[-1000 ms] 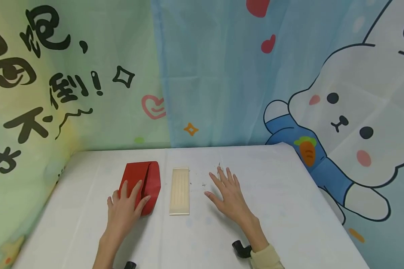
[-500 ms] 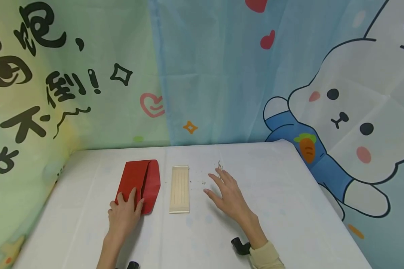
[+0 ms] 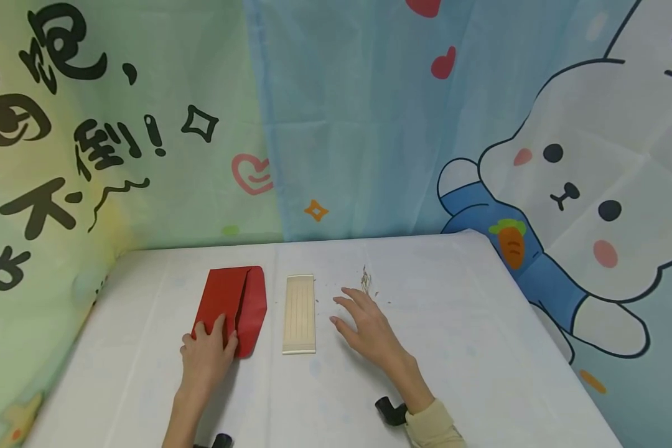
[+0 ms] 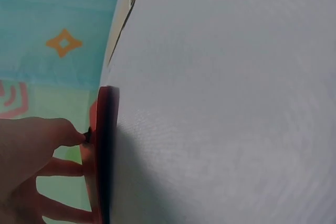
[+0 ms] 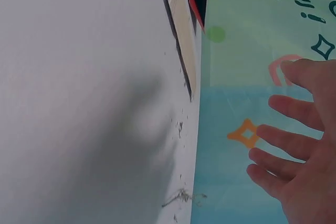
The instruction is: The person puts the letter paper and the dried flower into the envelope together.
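Note:
A flat red envelope (image 3: 221, 298) with a folded flap lies on the left of the table. My left hand (image 3: 206, 358) rests on its near part, fingers spread. In the left wrist view, the thumb (image 4: 71, 134) and fingers touch the top of the envelope (image 4: 107, 145). To the right lies a pale, slatted, bamboo-like panel (image 3: 299, 314). Over the table beyond it, my right hand (image 3: 372, 330) holds nothing, its fingers loosely spread. Just past those fingers is a small dried sprig (image 3: 366, 279), seen also as a thin sprig (image 5: 181, 196) in the right wrist view.
Tiny dark crumbs (image 5: 180, 128) are scattered between panel and sprig. The white-covered table (image 3: 481, 373) ends at a printed cloth backdrop (image 3: 358, 155). A black camera mount (image 3: 391, 410) sits at the right wrist, another (image 3: 221, 440) at the left.
My left hand has drawn back toward the near end of the envelope. My right hand has shifted left and slightly nearer, so more of the sprig shows.

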Demonstrator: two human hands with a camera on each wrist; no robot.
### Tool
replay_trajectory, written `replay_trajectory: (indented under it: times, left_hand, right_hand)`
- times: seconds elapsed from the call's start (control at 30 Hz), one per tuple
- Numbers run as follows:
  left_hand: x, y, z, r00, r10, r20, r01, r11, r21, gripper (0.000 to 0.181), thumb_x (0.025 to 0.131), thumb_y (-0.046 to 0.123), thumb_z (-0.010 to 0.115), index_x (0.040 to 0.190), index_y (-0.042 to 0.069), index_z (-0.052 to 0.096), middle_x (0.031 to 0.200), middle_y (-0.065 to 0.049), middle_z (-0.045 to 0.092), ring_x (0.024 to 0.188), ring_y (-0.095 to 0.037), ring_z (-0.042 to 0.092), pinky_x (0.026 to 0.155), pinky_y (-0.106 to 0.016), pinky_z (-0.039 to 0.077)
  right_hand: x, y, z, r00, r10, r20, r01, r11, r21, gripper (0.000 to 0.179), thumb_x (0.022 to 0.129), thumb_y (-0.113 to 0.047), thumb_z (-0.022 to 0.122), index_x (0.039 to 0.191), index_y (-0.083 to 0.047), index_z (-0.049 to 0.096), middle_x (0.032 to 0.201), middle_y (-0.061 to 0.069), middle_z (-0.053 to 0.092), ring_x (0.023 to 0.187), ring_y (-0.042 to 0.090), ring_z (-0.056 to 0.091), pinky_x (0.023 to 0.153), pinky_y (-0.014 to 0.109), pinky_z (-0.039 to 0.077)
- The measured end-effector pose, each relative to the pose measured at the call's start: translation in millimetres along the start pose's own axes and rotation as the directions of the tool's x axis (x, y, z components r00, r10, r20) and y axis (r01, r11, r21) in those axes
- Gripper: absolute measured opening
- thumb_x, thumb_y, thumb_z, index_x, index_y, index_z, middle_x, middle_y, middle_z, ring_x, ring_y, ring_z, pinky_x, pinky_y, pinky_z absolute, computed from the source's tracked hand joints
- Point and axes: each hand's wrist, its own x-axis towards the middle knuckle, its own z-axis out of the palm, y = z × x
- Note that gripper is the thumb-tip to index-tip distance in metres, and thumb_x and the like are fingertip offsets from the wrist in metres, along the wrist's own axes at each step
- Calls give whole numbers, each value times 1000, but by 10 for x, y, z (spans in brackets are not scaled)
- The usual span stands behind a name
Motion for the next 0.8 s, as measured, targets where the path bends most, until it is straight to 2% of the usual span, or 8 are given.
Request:
replay_trajectory:
  times: [0.17,0.47,0.8]
  left_hand:
    - [6,-9,5,1000,8,-20,-8,1000,4,55,95,24,65,142,-4,52,124,-40,51,104,-61,52,85,-67,50]
    - [5,-24,2,1000,-3,-10,3,1000,-23,54,97,22,63,142,-4,51,126,-40,51,105,-61,51,85,-68,49]
    - [20,-1,-13,1000,-26,8,26,999,-40,52,97,22,63,142,-3,52,129,-40,50,110,-62,49,88,-69,47]
  right_hand:
    - [63,-80,67,999,-49,-5,49,999,11,37,93,-20,78,127,-7,69,142,16,60,132,36,57,106,54,50]
    - [173,-252,190,995,-94,31,93,995,43,35,94,-21,76,126,-8,70,143,18,60,134,36,56,108,52,49]
    - [257,-408,337,984,-161,79,159,987,28,32,95,-21,75,124,-8,70,142,18,60,134,34,57,107,50,50]
